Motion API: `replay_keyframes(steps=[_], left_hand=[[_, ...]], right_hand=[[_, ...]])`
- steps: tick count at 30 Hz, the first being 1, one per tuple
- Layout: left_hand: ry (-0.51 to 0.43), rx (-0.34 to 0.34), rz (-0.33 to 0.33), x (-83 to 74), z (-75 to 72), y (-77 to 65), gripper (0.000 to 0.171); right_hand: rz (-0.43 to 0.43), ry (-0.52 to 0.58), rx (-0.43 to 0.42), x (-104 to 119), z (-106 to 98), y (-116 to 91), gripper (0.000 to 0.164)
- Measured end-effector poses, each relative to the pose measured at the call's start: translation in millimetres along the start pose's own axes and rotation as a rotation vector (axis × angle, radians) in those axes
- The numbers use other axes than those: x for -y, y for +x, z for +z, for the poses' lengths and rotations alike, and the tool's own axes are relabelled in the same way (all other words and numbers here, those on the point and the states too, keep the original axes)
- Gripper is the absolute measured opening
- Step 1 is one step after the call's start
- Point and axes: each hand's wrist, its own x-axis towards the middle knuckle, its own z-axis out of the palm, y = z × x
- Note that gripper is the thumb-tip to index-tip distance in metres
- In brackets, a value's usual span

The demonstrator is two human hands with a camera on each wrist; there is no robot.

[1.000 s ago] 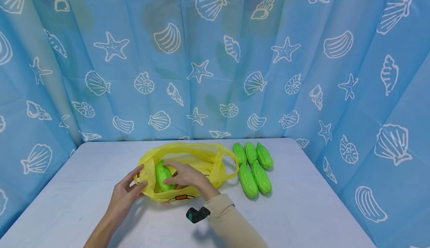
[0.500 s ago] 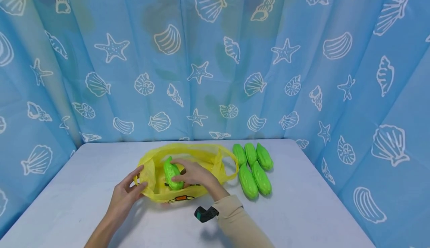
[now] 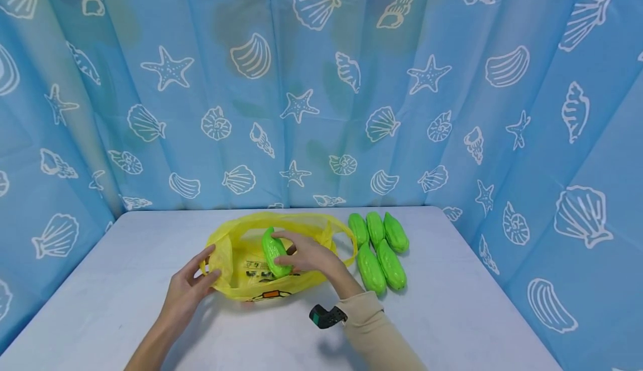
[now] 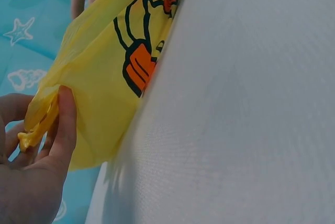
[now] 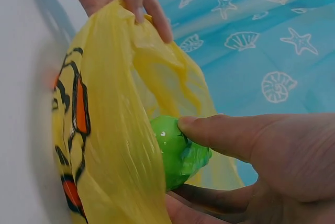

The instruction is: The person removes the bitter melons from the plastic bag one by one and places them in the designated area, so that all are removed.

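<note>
My right hand (image 3: pixel 307 255) grips a glossy green, bumpy bitter melon (image 3: pixel 272 251), its thumb pressed on the near side and its fingers round the far side. The melon stands tilted within the open mouth of a yellow plastic bag (image 3: pixel 241 292); the right wrist view shows its rounded end (image 5: pixel 180 153) against the bag's inside. At the bag's left end, my left hand (image 3: pixel 188 284) pinches the gathered handle, and in the left wrist view a bunched yellow fold (image 4: pixel 39 127) sits between thumb and fingers. Black print shows on the bag's bottom.
Several more bitter melons (image 3: pixel 382 265) lie in two rows just right of the bag, close to its right handle loop (image 3: pixel 346 262). A white-covered table (image 3: pixel 452 315) carries everything. Behind and at both sides hangs a blue shell-print curtain (image 3: pixel 311 136).
The bitter melon and my right hand have moved right and slightly up inside the bag, uncovering the print on its bottom. My left hand has kept its place on the bag.
</note>
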Motion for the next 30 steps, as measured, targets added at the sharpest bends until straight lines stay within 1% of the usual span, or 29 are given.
replay_keyframes(steps=[7,15,21,26,30], left_hand=[[0.001,-0.005,-0.014,-0.4,-0.3,0.8,0.069],[0.007,-0.011,-0.022,-1.1,-0.4,2.1,0.070],[0.005,-0.007,-0.021,-0.5,-0.6,1.2,0.069],[-0.003,-0.005,-0.030,0.0,-0.7,1.9,0.070],[0.001,-0.003,-0.031,0.8,-0.9,2.6,0.070]], right_hand=[[0.004,0.019,-0.010,-8.0,-12.9,-12.2,0.061],[-0.036,0.009,-0.021,-11.7,-26.3,-26.6,0.062],[-0.040,0.010,-0.039,-17.0,-35.0,-38.7,0.061],[-0.026,-0.011,-0.065,-23.0,-41.7,-47.3,0.061],[-0.003,0.013,-0.075,-25.9,-47.2,-53.9,0.062]])
